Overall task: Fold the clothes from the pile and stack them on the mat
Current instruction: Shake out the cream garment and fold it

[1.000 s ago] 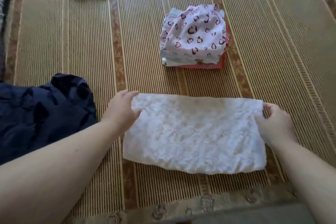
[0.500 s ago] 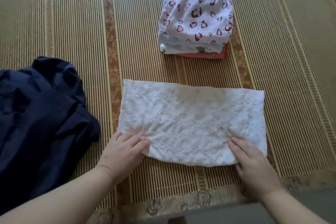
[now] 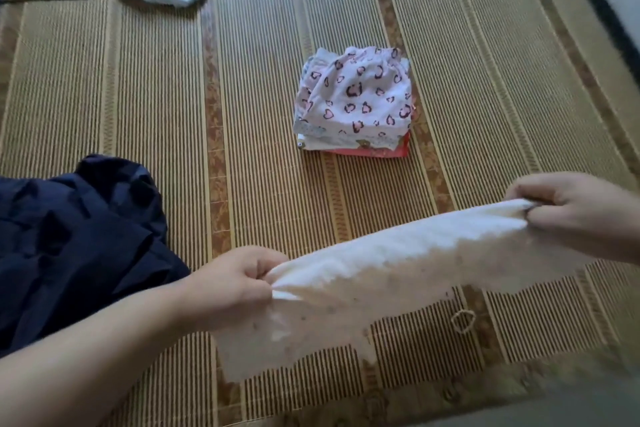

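White cloth (image 3: 398,253) hangs lifted above the mat (image 3: 138,87) at lower centre, my left hand (image 3: 239,284) and right hand (image 3: 575,211) each pinching one end of its top edge. I judge it light, limp, thin; corners are the hold, kept taut. The stack (image 3: 356,104) sits upper centre.

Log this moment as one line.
folding white cloth | left hand pinches one end | right hand pinches other end | folded stack beyond on mat

Left hand (image 3: 235,282) low, right hand (image 3: 571,208) higher, fingers (image 3: 258,262) curled in pinch.
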A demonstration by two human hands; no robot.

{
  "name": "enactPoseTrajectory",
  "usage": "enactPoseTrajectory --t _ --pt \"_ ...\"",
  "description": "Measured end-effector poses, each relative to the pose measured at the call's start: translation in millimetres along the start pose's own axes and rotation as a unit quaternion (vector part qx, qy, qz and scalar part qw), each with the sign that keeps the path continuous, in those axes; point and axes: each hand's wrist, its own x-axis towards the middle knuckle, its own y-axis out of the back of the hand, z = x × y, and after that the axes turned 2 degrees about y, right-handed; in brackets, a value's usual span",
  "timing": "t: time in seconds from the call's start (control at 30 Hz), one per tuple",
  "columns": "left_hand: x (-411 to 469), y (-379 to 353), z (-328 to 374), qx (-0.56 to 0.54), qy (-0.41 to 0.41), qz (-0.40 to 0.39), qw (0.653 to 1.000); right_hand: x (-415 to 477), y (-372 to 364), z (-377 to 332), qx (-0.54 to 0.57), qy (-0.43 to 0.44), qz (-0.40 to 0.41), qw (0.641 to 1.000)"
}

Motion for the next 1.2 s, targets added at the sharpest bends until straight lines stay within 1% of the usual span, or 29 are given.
enactPoseTrajectory --t 0.07,0.1,0.13,0.17,0.23,0.27,0.33,0.37,0.4,0.47,0.53,0.57,0.6,0.63,0.67,0.73,0.77,0.83,0.87,0.93,1.0,1.07,1.1,1.13,1.17,1.2 --pt "3.7 9.7 5.6 -0.121 0.007 -0.034 0.992 15.4 12.1 -9.5 -0.017 0.003 -0.033 0.999" --pt "8.4 15.2 5.6 -0.149 0.024 -0.028 0.988 27.0 11.4 -12.7 -0.032 0.003 -0.038 0.999" --pt "16.6 20.7 2.1 -0.149 0.049 -0.010 0.988 41.9 6.5 -13.7 -0.050 0.004 -0.030 0.998" --pt "26.4 25.1 -2.6 -0.124 0.077 0.021 0.989 58.6 -1.1 -12.9 -0.068 0.007 -0.004 0.998" --pt "48.7 30.6 -17.7 -0.033 0.131 0.114 0.984 89.3 -24.6 -5.1 -0.089 -0.001 0.061 0.994" --pt "58.3 33.6 -26.3 0.039 0.160 0.158 0.974 101.0 -37.9 1.1 -0.091 -0.014 0.085 0.992" --pt "71.9 38.6 -45.8 0.185 0.200 0.207 0.940 111.8 -68.4 11.3 -0.075 -0.043 0.124 0.988" --pt "75.0 41.0 -54.6 0.232 0.208 0.220 0.924 110.8 -83.5 12.5 -0.063 -0.047 0.140 0.987" --pt "76.1 43.1 -61.5 0.263 0.210 0.228 0.914 106.2 -99.4 12.6 -0.055 -0.041 0.148 0.987" --pt "72.5 44.9 -70.0 0.309 0.193 0.242 0.900 85.6 -132.7 8.4 -0.047 -0.009 0.137 0.989" --pt "64.7 44.4 -73.6 0.389 0.130 0.241 0.880 54.7 -171.5 0.8 -0.021 0.027 0.127 0.991" --pt "60.7 44.5 -74.9 0.449 0.080 0.227 0.861 37.8 -193.8 -3.5 -0.006 0.052 0.130 0.990" --pt "57.2 45.3 -75.9 0.516 0.023 0.193 0.834 22.5 -217.0 -8.2 0.002 0.084 0.139 0.987" --pt "55.1 47.3 -78.5 0.580 -0.023 0.136 0.803 8.0 -241.8 -14.7 0.002 0.113 0.142 0.983" --pt "54.2 49.6 -80.4 0.628 -0.049 0.070 0.773 -5.0 -265.9 -22.7 -0.003 0.136 0.135 0.981" --pt "57.4 55.2 -84.4 0.681 -0.041 -0.045 0.730 -22.0 -308.4 -40.9 -0.039 0.160 0.104 0.981" --pt "60.5 57.9 -85.9 0.696 -0.036 -0.085 0.712 -25.9 -324.7 -51.1 -0.064 0.158 0.080 0.982" --pt "66.5 64.1 -88.7 0.725 -0.043 -0.135 0.674 -26.4 -351.0 -67.2 -0.113 0.130 0.048 0.984" --pt "69.3 68.0 -90.2 0.733 -0.048 -0.148 0.662 -24.1 -357.8 -72.4 -0.124 0.112 0.041 0.985" --pt "74.3 74.6 -89.5 0.740 -0.055 -0.168 0.649 -17.6 -365.8 -78.6 -0.119 0.088 0.046 0.988" --pt "78.4 79.3 -89.4 0.752 -0.066 -0.171 0.633 -14.5 -366.8 -82.1 -0.107 0.076 0.058 0.990" --pt "81.4 79.1 -91.7 0.751 -0.078 -0.149 0.639 -16.2 -363.0 -83.4 -0.074 0.077 0.070 0.992" --pt "81.7 78.2 -94.0 0.746 -0.091 -0.137 0.645 -18.8 -361.4 -80.9 -0.044 0.082 0.092 0.991" --pt "80.9 78.5 -95.8 0.742 -0.121 -0.127 0.647 -21.9 -360.6 -77.1 0.001 0.082 0.110 0.990" --pt "77.9 77.8 -96.2 0.739 -0.154 -0.126 0.644 -26.1 -358.2 -73.4 0.068 0.073 0.122 0.988" --pt "74.3 73.8 -93.0 0.732 -0.179 -0.132 0.644 -31.4 -353.7 -70.3 0.154 0.052 0.117 0.980"
